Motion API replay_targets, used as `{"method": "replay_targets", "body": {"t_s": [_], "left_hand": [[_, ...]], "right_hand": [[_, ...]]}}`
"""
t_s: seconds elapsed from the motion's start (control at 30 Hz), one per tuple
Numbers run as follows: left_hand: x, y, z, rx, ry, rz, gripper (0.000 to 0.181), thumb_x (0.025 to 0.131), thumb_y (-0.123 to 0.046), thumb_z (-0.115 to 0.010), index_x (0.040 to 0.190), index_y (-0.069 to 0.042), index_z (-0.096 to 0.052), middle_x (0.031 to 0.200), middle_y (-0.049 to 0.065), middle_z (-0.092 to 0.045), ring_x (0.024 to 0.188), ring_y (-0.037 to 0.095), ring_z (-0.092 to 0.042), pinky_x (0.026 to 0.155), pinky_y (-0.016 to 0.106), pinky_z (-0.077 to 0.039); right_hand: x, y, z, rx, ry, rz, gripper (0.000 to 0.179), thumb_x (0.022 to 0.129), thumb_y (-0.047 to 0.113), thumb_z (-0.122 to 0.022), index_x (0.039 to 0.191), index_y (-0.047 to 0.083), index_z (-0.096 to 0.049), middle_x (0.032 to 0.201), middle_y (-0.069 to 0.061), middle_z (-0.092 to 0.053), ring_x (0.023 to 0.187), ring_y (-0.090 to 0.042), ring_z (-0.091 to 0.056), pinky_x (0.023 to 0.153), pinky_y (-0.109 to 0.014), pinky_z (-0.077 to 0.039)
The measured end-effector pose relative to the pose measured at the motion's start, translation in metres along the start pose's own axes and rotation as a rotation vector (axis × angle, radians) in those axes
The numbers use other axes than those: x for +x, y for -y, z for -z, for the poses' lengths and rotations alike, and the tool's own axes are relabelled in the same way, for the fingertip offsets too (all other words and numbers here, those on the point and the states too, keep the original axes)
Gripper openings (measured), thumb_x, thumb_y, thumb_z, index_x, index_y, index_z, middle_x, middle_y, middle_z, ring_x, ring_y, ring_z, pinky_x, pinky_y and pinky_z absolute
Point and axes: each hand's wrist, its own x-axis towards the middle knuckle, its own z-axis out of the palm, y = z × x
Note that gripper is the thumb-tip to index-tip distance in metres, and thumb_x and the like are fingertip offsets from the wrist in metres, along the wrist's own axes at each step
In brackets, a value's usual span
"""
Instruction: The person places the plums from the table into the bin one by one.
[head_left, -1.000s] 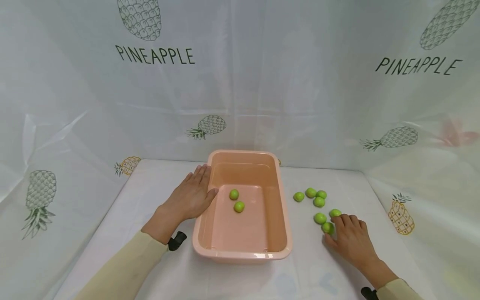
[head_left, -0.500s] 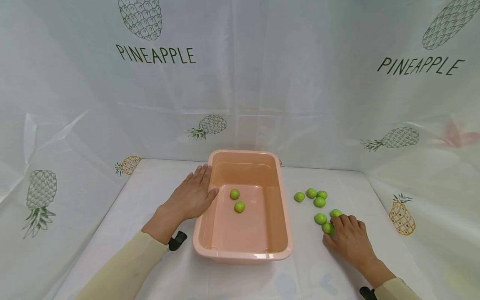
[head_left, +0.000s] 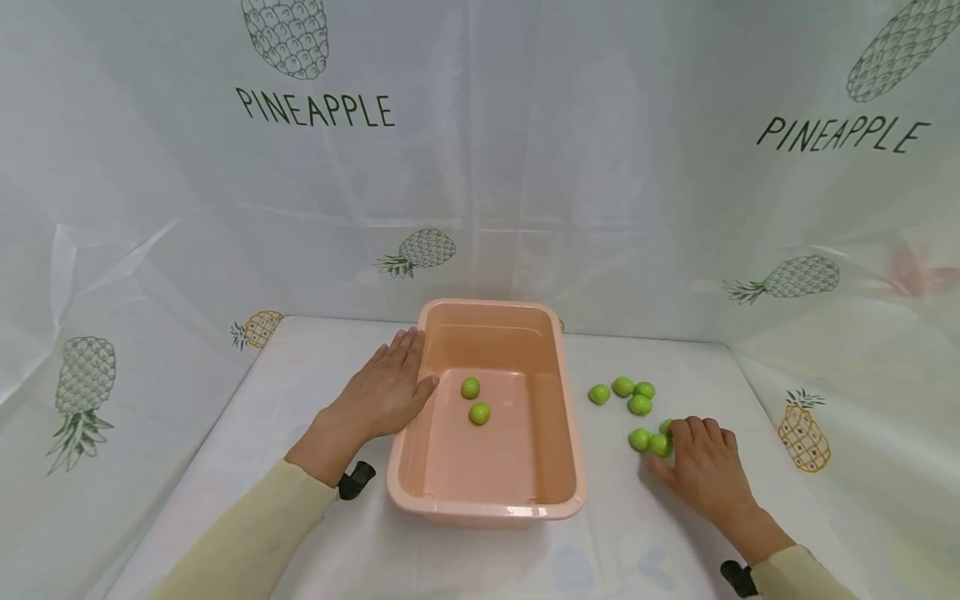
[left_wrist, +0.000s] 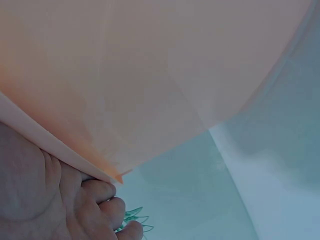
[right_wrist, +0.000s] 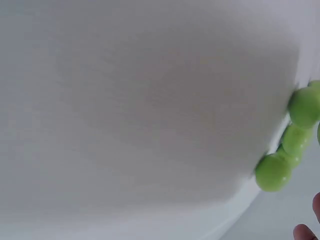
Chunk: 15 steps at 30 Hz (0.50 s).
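In the head view a peach plastic tub stands mid-table with two small green limes inside. My left hand rests along its left rim, fingers straight and thumb over the edge; the left wrist view shows the palm against the tub wall. My right hand lies on the table at the right, fingers bent beside a cluster of limes. Its fingertips overlap the rearmost lime of that cluster, and the thumb is low at the near side. The right wrist view shows limes and two fingertips below them.
Several more limes lie loose on the white table, between the tub and the right hand's far side. A white pineapple-print sheet hangs behind and at both sides.
My right hand has shifted slightly away from me. The nearest lime has moved away from me, up against its neighbours. The left hand and tub stay in place.
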Motion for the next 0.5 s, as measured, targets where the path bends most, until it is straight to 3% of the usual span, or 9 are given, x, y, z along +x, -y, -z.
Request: {"method": "replay_targets", "body": {"t_s": [0.2, 0.5], "left_hand": [[0.0, 0.001, 0.0, 0.002, 0.01, 0.009, 0.076, 0.113, -0.041, -0.041, 0.164, 0.01, -0.018, 0.173, 0.027, -0.017, 0.162, 0.042, -0.015, 0.13, 0.059, -0.021], [0.001, 0.002, -0.001, -0.001, 0.017, 0.013, 0.076, 0.113, -0.042, -0.04, 0.165, 0.009, -0.016, 0.174, 0.026, -0.015, 0.163, 0.041, -0.014, 0.13, 0.059, -0.02]], "right_hand": [[0.031, 0.002, 0.008, 0.005, -0.035, 0.015, 0.051, 0.087, 0.05, -0.058, 0.098, -0.001, -0.058, 0.083, -0.013, -0.055, 0.08, -0.038, -0.053, 0.066, -0.051, -0.04], [0.11, 0.027, 0.026, 0.047, -0.135, 0.088, 0.046, 0.085, 0.043, -0.059, 0.095, -0.002, -0.057, 0.08, -0.014, -0.053, 0.078, -0.039, -0.05, 0.066, -0.049, -0.038]]}}
